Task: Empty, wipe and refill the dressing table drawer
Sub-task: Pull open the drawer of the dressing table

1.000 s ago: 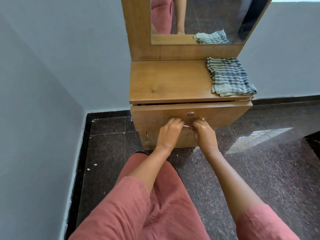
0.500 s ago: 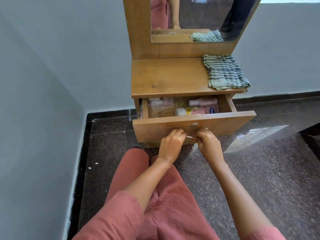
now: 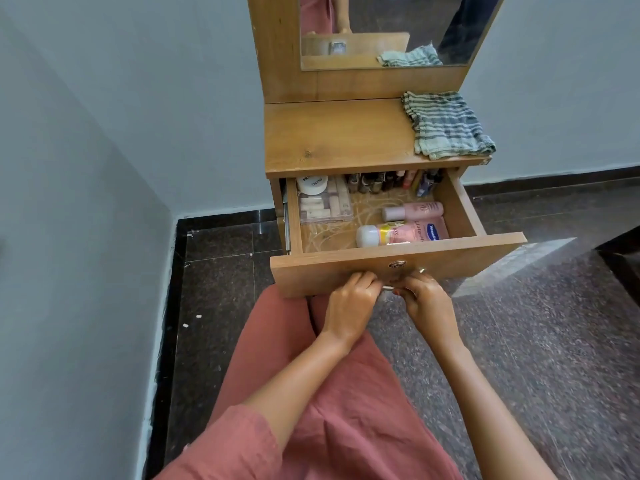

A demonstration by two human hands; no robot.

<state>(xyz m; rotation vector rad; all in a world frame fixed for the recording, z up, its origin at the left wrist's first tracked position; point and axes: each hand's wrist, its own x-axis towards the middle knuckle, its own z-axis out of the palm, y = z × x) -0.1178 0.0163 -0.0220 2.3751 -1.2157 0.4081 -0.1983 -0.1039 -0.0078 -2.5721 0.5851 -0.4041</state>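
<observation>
The wooden drawer (image 3: 322, 273) of the dressing table stands pulled far out. My left hand (image 3: 349, 306) and my right hand (image 3: 427, 304) both grip the small metal handle (image 3: 388, 288) low on the drawer front, fingers curled round it. Inside lie two pink lotion bottles (image 3: 412, 211), a clear box of small tubes (image 3: 325, 206), a round white compact (image 3: 311, 184) and a row of several small bottles (image 3: 391, 180) along the back. A striped green cloth (image 3: 446, 124) lies folded on the right of the tabletop (image 3: 332, 133).
A mirror (image 3: 381, 26) rises behind the tabletop. Grey walls close in on the left and behind. The floor (image 3: 536, 323) is dark speckled stone, and my pink-clad knees sit just below the drawer front.
The drawer went from shut to pulled far out toward me, with both hands on its handle. Its contents have come into view.
</observation>
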